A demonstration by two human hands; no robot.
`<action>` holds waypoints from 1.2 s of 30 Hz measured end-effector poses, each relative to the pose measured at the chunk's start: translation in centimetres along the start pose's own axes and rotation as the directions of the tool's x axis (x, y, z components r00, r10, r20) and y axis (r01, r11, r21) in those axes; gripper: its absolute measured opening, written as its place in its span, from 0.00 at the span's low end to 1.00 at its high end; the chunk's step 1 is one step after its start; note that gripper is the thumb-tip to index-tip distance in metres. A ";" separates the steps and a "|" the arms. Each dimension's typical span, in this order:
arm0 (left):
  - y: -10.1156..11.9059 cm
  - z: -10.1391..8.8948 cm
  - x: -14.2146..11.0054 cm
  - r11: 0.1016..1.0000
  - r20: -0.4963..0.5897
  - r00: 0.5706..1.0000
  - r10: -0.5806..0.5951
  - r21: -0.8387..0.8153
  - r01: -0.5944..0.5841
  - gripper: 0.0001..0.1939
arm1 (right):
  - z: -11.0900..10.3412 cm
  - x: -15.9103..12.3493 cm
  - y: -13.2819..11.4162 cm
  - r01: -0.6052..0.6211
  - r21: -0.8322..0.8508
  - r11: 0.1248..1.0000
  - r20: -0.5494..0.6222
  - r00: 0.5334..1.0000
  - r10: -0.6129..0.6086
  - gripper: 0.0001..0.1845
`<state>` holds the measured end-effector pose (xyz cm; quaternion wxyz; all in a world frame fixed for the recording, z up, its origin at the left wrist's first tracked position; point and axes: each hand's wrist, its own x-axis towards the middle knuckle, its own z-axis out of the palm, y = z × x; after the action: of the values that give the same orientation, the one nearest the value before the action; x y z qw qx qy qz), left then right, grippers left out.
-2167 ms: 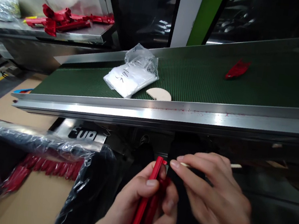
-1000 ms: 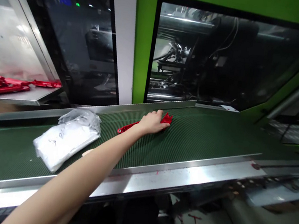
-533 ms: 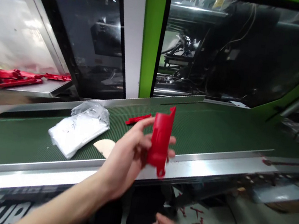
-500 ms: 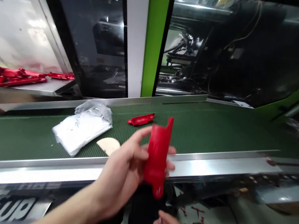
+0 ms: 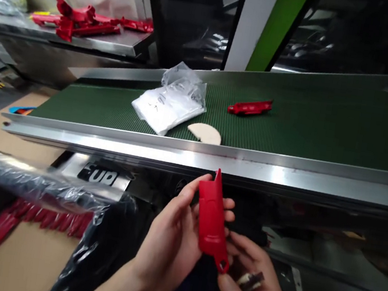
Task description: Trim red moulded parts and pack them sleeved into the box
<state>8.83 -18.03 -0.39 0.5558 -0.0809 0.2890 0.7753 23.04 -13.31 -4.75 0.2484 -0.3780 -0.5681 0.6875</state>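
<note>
My left hand grips a curved red plastic part, which stands nearly upright with its ringed end down. My right hand is at that lower end, with its thumb and fingers close to the ring; whether they touch it I cannot tell. Held in the right hand is a small tool with a pale and dark handle end; the rest of it is hidden by the fingers. A second red plastic part lies on the green conveyor belt beyond my hands.
A white plastic bag and a beige half-round piece lie on the belt. The metal rail runs between belt and hands. More red parts sit on a metal table at left. An open carton below holds several red parts.
The view has swung left and down, bringing the carton into sight. My left hand keeps the red part, and my right hand has come up to its lower end.
</note>
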 end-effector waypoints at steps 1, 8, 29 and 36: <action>0.0 -0.4 -0.2 1.000 -0.020 1.000 0.020 0.011 -0.020 0.19 | 0.1 0.0 0.2 -0.006 -0.015 1.000 -0.004 1.000 0.006 0.20; -0.2 -2.4 -1.4 0.984 -0.051 0.988 0.143 0.110 -0.137 0.18 | -0.5 0.6 1.1 -0.128 -0.057 0.990 -0.008 0.992 0.128 0.15; 0.0 -4.9 -1.7 0.959 -0.166 0.968 0.190 0.243 -0.147 0.18 | 1.2 0.0 -1.0 -0.219 0.108 0.970 0.201 0.960 0.194 0.13; 0.1 -5.0 -1.6 0.979 -0.115 0.984 0.138 0.166 -0.118 0.16 | 1.0 -0.2 -0.3 -0.045 -0.077 0.996 0.200 0.978 0.059 0.11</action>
<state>8.34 -22.03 -3.72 0.4899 -0.0662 0.3887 0.7775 22.33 -13.96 -4.31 0.1578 -0.3297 -0.6046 0.7077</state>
